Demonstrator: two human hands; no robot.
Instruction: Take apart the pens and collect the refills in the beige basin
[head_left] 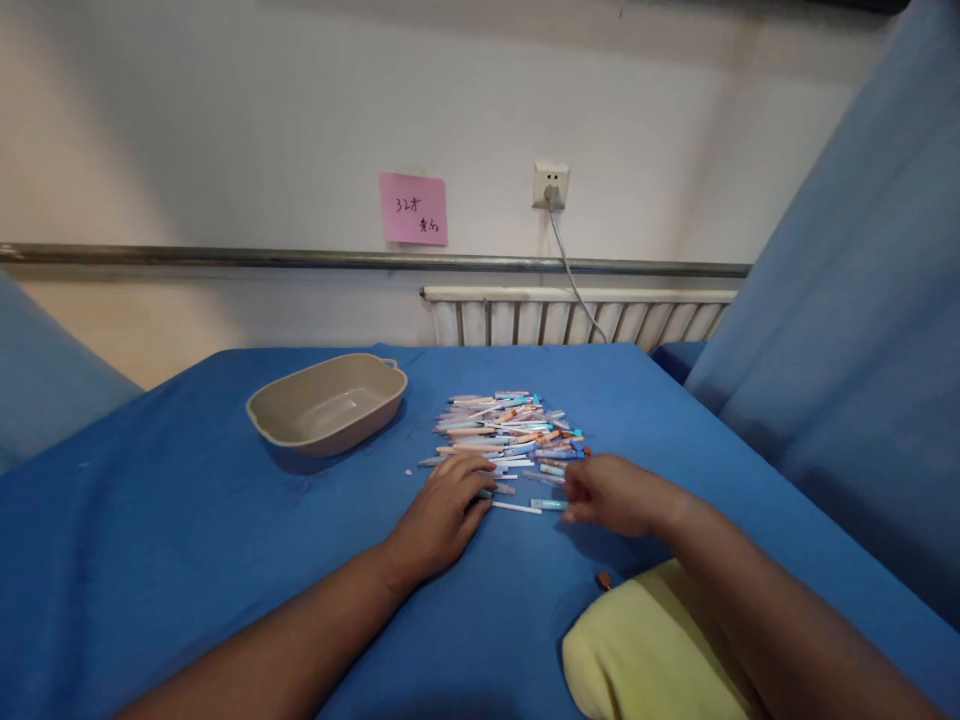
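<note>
A pile of pens and thin pen parts [499, 425] lies on the blue cloth in front of me. My left hand [454, 505] rests at the pile's near left edge, fingers stretched over several pens. A thin white stick [516, 508] lies beside its thumb; whether they touch I cannot tell. At the near right edge, my right hand [607, 495] has its fingers curled together at the end of a light-blue pen [550, 505]. The gripped end is hidden by the fingers.
A beige plastic basin [330, 440] stands to the left of the pile. Yellow fabric [652, 640] lies under my right forearm, with a small brown piece [603, 580] beside it. Behind the table are a white radiator [577, 296] and a plugged-in cable [574, 275]. Blue curtains [847, 300] hang at both sides.
</note>
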